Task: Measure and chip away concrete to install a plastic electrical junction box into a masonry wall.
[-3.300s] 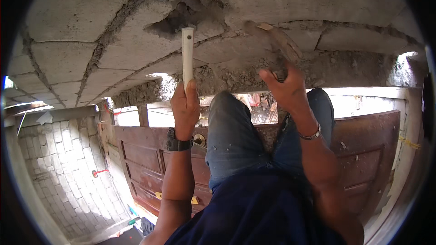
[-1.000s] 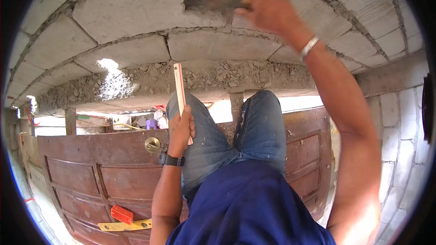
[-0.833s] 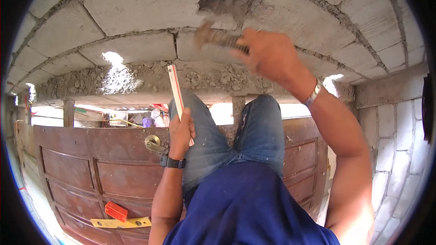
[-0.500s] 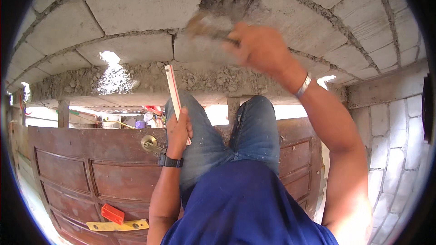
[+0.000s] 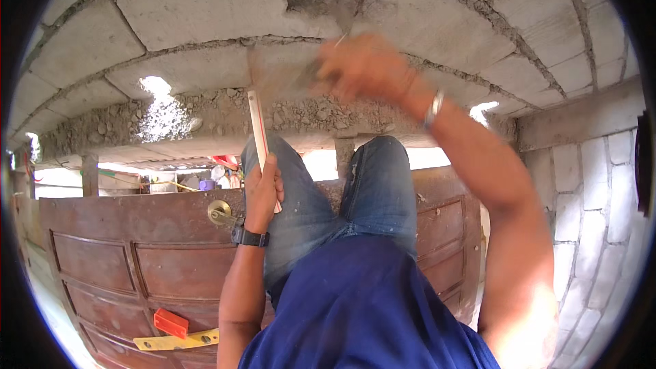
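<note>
Two grips, left hand (image 5: 262, 191) around slat (image 5: 257, 130), blurred trowel (image 5: 311, 76) in right hand (image 5: 362, 68)

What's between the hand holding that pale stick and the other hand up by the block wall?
In the head view, between the left hand on the pale stick and the blurred right hand lies rough, crumbly mortar along the blocks.

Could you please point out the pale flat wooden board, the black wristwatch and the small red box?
Pale flat wooden board (image 5: 257, 119), head view, upper shaft.
Black wristwatch (image 5: 250, 237), head view, band.
Small red box (image 5: 171, 322), head view, top face.
</note>
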The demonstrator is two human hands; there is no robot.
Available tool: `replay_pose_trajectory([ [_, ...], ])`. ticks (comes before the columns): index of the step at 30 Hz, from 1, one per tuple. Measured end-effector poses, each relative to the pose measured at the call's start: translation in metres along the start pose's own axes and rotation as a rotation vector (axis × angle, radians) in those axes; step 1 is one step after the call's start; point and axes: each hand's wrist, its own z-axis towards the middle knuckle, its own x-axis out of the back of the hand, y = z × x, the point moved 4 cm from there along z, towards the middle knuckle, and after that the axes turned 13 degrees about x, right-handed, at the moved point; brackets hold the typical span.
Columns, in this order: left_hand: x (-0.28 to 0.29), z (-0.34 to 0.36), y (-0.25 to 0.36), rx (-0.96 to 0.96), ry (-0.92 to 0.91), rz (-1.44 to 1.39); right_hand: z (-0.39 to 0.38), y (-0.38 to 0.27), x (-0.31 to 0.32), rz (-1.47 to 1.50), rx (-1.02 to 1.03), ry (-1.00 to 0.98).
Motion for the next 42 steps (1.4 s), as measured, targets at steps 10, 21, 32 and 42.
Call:
replay_pose_trajectory([
  [10, -0.003, 0.0, 0.003, -0.03, 0.011, 0.02, 0.002, -0.001, 0.003, -0.046, 0.056, -0.174],
  [21, 0.001, 0.003, 0.002, -0.031, -0.03, -0.004, -0.006, 0.033, 0.006, -0.085, 0.143, -0.218],
  [32, -0.002, 0.0, 0.007, -0.01, 0.018, 0.007, -0.009, 0.083, 0.031, -0.331, -0.313, -0.104],
  [42, -0.002, 0.002, 0.007, -0.044, 0.016, 0.045, -0.025, 0.079, 0.02, -0.323, -0.289, 0.012],
])
